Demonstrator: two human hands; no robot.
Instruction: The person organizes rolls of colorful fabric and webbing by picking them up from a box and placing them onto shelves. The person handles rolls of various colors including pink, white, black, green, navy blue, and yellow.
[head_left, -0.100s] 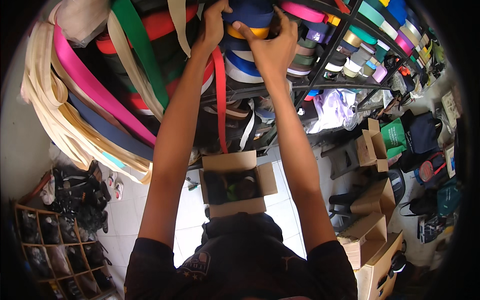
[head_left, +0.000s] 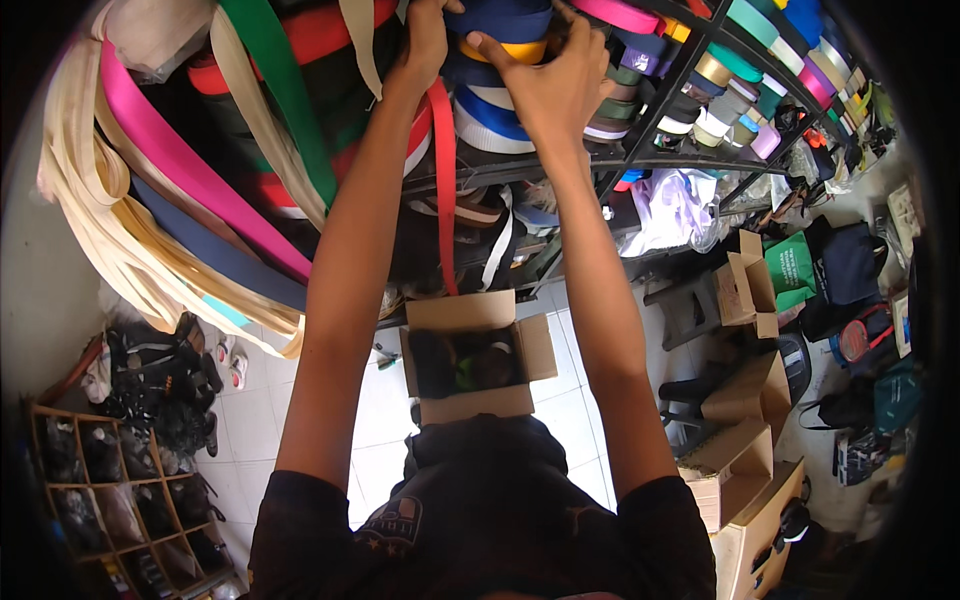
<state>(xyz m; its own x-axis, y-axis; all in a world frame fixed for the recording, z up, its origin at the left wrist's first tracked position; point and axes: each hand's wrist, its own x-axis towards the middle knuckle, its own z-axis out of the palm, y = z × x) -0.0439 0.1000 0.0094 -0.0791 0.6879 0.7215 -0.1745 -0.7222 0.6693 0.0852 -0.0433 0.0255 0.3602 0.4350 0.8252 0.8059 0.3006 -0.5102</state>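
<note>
Perhaps for steadiness, left hand (head_left: 427,45) and right hand (head_left: 560,88) flank the blue roll (head_left: 506,18); whether either grips is unclear.

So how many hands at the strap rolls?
2: left hand at the left side of the dark blue roll; right hand at the right, thumb by the yellow roll. No others show.

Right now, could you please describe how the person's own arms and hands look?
The left hand and right hand are bare, with no glove or watch showing. The forearms are uncovered too. Short black sleeves cover the upper arms.
</note>
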